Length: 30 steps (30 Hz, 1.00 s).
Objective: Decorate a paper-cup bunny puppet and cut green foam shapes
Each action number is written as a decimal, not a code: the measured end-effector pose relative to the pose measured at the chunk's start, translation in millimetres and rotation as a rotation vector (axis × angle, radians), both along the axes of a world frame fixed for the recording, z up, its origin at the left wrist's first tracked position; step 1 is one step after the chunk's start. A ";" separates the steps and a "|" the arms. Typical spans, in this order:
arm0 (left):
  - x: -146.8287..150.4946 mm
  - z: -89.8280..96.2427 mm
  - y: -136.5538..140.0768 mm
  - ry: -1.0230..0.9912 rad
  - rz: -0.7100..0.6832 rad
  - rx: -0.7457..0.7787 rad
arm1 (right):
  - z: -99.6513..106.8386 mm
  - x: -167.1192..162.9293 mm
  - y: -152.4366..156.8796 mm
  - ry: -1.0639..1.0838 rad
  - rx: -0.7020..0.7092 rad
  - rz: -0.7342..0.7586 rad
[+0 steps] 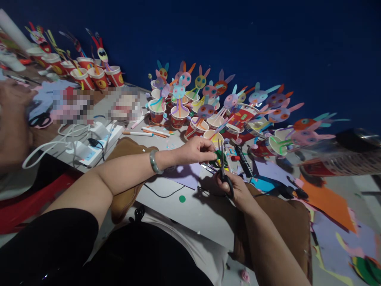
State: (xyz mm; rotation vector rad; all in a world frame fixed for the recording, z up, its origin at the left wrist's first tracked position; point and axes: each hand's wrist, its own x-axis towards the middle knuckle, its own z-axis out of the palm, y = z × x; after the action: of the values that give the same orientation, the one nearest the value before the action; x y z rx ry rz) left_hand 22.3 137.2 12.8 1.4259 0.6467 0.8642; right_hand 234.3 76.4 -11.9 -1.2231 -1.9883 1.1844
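My right hand [233, 188] is closed around the dark handles of a pair of scissors [222, 165], whose blades point away from me and look slightly apart. Just left of the blades, my left hand [202, 150] pinches a small piece of green paper [219, 155]. The paper meets the blades, and its edges are partly hidden. Below both hands a green paper disc [182, 199] lies on the white table [184, 216]. A purple paper sheet [189, 175] is under my left wrist.
Beyond my hands stand several paper cups [179, 117] with paper rabbit heads. A power strip [102, 147] with white cables lies left. Black marker [244, 161], orange paper [327, 198] and a blurred can [345, 155] are right. Another person's arm [14, 123] shows far left.
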 end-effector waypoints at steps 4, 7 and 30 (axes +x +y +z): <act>0.2 0.8 -0.5 0.006 0.003 -0.016 | -2.2 1.3 -0.5 -0.002 0.019 -0.012; 0.2 0.8 -0.4 -0.001 0.004 -0.010 | -3.5 2.2 -0.7 -0.005 0.023 -0.011; -2.5 4.0 -0.2 -0.011 0.023 0.031 | -5.8 0.6 -3.0 0.011 0.013 -0.028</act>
State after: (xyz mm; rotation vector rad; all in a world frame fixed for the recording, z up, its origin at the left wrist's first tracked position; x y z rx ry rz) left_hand 19.8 137.0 16.8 1.4427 0.6446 0.9029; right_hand 234.9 73.4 -17.7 -1.2310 -1.9615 1.1610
